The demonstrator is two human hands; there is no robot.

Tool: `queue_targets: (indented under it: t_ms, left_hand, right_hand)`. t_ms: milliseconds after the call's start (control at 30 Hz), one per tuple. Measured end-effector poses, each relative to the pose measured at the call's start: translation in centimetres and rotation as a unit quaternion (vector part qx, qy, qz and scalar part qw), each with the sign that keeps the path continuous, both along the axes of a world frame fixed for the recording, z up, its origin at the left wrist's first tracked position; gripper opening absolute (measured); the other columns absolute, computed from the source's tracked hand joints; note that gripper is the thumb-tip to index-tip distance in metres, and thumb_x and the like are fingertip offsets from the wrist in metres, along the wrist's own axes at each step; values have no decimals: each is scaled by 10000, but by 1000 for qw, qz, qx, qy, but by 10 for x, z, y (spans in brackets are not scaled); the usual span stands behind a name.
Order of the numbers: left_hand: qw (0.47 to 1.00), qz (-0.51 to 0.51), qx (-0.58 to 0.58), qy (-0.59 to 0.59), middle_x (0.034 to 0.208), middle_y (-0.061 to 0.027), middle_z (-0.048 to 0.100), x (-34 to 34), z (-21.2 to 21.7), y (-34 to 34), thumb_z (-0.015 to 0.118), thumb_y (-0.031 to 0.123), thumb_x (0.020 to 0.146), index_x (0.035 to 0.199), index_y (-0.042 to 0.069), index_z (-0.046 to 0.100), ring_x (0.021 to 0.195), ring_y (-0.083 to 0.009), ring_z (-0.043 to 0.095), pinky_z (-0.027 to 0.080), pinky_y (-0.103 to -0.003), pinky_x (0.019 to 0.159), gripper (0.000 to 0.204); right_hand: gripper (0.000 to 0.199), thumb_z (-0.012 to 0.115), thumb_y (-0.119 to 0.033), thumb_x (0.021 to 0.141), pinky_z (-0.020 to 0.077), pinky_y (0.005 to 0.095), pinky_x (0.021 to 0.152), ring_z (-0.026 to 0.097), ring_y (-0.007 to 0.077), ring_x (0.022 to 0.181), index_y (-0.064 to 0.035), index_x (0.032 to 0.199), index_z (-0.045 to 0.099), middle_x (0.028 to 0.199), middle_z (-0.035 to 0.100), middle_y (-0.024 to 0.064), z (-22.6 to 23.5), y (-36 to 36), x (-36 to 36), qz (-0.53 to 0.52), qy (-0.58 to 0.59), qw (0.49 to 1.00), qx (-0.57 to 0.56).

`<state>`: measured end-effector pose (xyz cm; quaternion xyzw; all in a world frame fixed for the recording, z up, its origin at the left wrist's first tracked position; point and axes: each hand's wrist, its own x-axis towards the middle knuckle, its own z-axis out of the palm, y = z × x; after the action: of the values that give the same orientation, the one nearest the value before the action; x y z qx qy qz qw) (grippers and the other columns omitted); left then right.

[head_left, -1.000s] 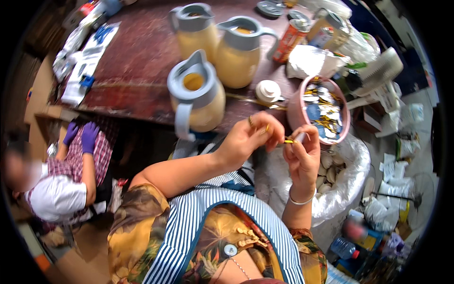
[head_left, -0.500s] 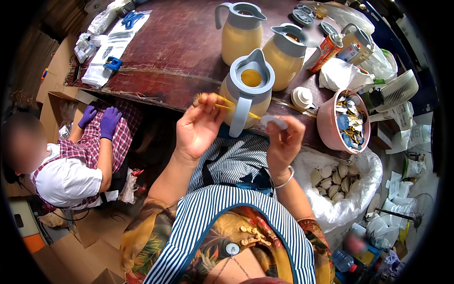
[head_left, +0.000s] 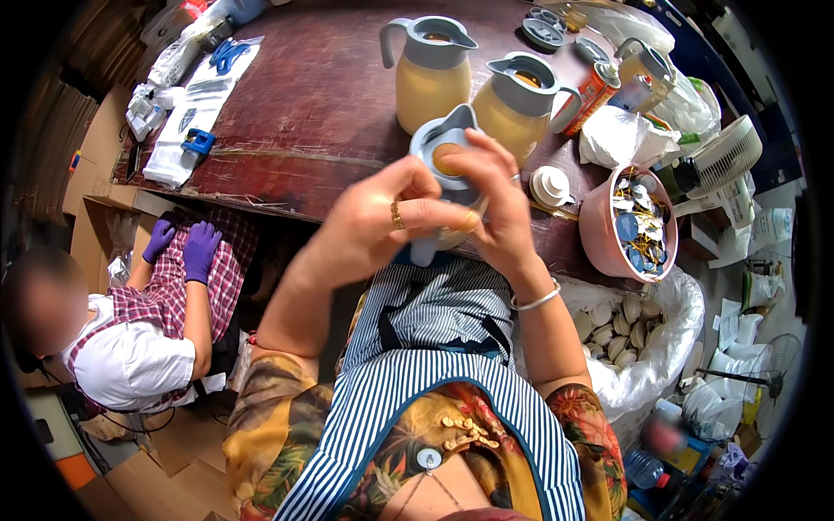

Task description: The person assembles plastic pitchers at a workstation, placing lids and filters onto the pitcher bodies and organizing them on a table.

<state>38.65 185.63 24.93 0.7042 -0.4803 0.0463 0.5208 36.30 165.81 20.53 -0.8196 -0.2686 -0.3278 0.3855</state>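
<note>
Right in front of me, at the table's near edge, stands a cream jug (head_left: 445,139) with a grey spout, collar and handle. My left hand (head_left: 373,217) reaches over its handle side, thumb and index finger closed at the fingertips. A short bit of yellow cord (head_left: 473,220) shows there, where the tips meet my right hand (head_left: 499,195). That hand is bent over the jug's rim, its fingers curled and its thumb against the cord. Both hands cover much of the handle and collar. The round pale tag seen earlier is hidden now.
Two similar jugs (head_left: 432,82) (head_left: 519,104) stand behind. A white lid (head_left: 551,185) and a pink tub (head_left: 599,230) of corded tags lie right, above a bag of pale discs (head_left: 618,330). Spray cans (head_left: 593,97) stand farther back. At left sits a co-worker wearing purple gloves (head_left: 201,250).
My hands have come together over the jug's handle and collar. The yellow cord, stretched between them before, is mostly hidden now, as is the round tag that my right hand held.
</note>
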Motion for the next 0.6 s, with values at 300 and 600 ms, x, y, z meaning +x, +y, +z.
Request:
queue_targets:
  t_ms: [300, 600]
  left_hand:
    - [926, 347, -143, -51, 1269, -163, 449, -14, -63, -25, 590, 226, 951, 1260, 3, 502, 1169, -269, 473, 430, -393, 942, 391]
    - [925, 320, -158, 132, 801, 27, 569, -26, -106, -14, 709, 89, 877, 1015, 38, 599, 631, -35, 459, 370, -189, 547, 184]
  right_hand:
    - [243, 746, -277, 754, 393, 423, 896, 573, 238, 906, -102, 835, 598, 851, 589, 33, -12, 23, 5, -190, -44, 980, -46]
    - [528, 787, -323, 738, 456, 436, 883, 552, 317, 1082, -154, 1196, 588, 1248, 533, 127, -97, -117, 9, -426, 72, 858, -279]
